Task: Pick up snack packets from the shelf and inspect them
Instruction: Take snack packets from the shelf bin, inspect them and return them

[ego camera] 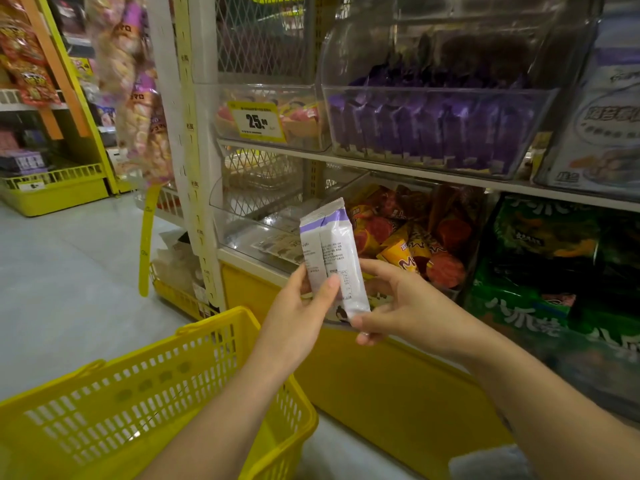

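Indoors, fingers (329, 288) of left hand (300, 308) and right hand (401, 306) tight around a snack packet (331, 244), shop shelf (381, 165) behind.

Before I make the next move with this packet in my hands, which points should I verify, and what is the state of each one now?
1. Grip: the left hand and the right hand both pinch the packet. Ok.
2. Printed side turned toward the camera. Ok.
3. Print legible in this view: too small and blurred. Not ok.
4. Wrapper intact: the top seal looks whole, but fingers hide the lower end. Cannot tell.
5. Yellow basket beside the left arm, its top open. Ok.
6. Room in the clear bin of purple packets to put it back. Cannot tell.
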